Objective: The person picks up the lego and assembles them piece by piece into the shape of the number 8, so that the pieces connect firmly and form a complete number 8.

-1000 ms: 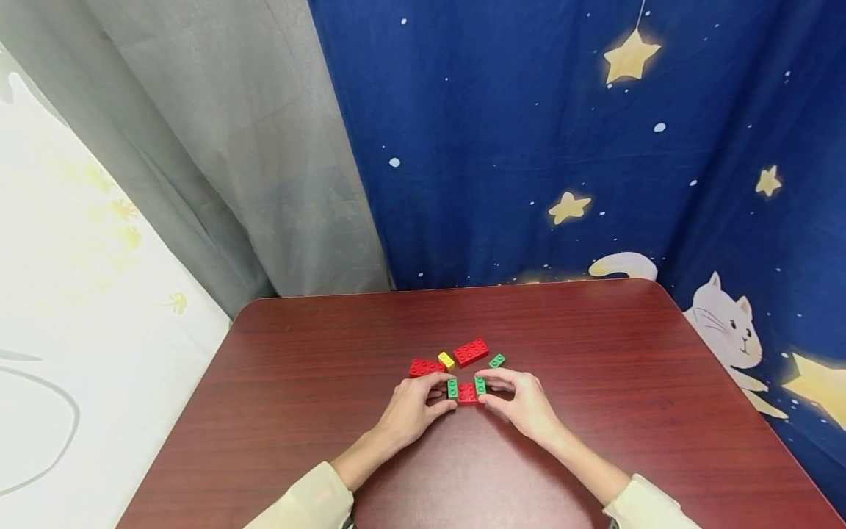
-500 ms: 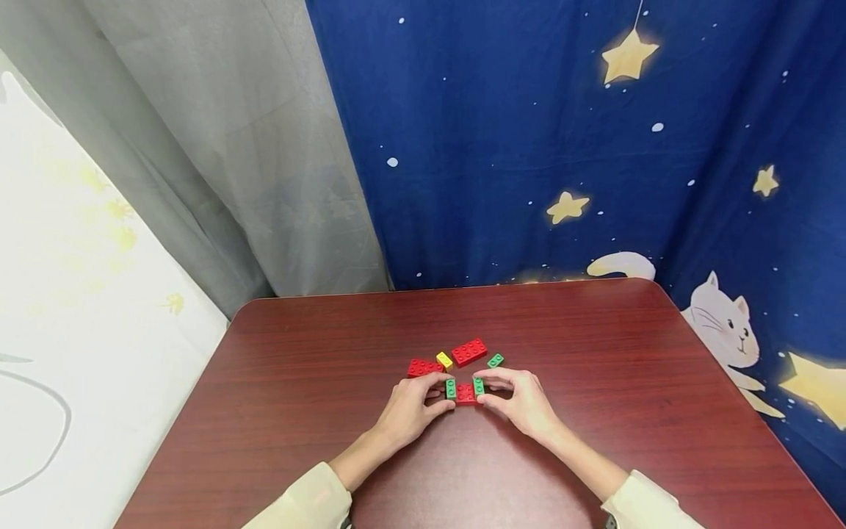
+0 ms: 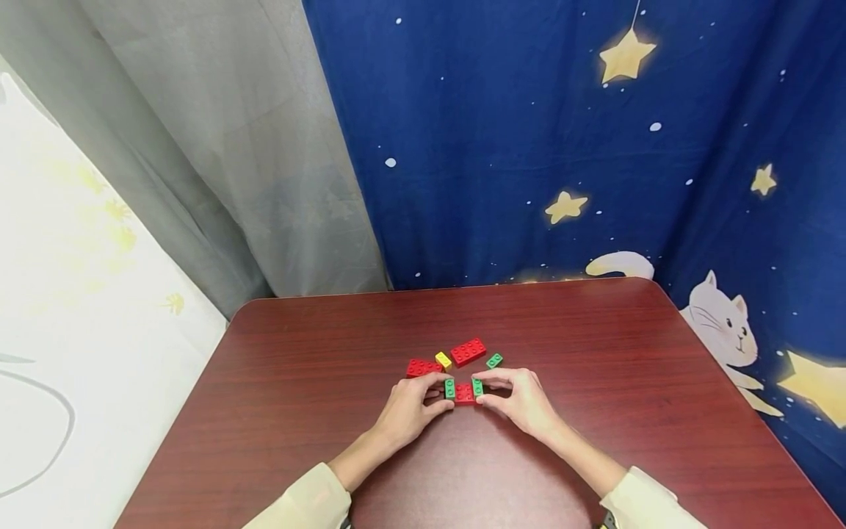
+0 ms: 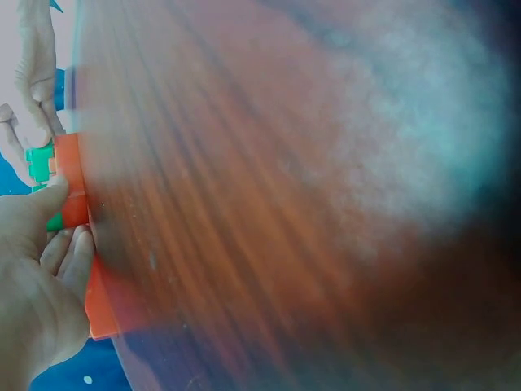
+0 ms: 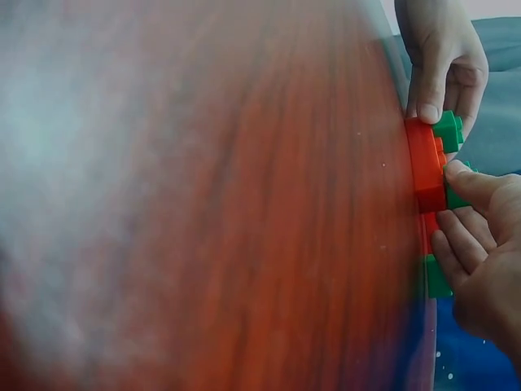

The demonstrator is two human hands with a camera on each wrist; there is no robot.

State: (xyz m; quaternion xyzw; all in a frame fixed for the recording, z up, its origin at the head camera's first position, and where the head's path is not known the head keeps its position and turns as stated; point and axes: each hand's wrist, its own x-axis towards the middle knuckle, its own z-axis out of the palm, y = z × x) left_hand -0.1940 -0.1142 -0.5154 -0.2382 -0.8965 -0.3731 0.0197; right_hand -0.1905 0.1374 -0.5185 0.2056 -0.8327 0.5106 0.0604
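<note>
A red toy building brick (image 3: 465,394) lies on the table between my two hands, with a small green brick on each end of its top. My left hand (image 3: 408,411) pinches the left green brick (image 3: 450,389) between thumb and fingers. On the other side, my right hand (image 3: 523,402) pinches the right green brick (image 3: 477,388) in the same way. In the left wrist view the red brick (image 4: 72,181) shows from its side, both thumbs at the green bricks above it. The right wrist view shows the red brick (image 5: 425,165) with studs bare between the two green ones.
Behind my hands lie a red brick (image 3: 468,351), a small yellow brick (image 3: 443,360), a small green brick (image 3: 494,360) and another red brick (image 3: 423,367) partly covered by my left hand. The brown table (image 3: 317,345) ends in front of grey and blue curtains (image 3: 489,147).
The whole head view has shifted slightly. Both hands keep their hold on the two green bricks, and no brick has visibly moved on the table.
</note>
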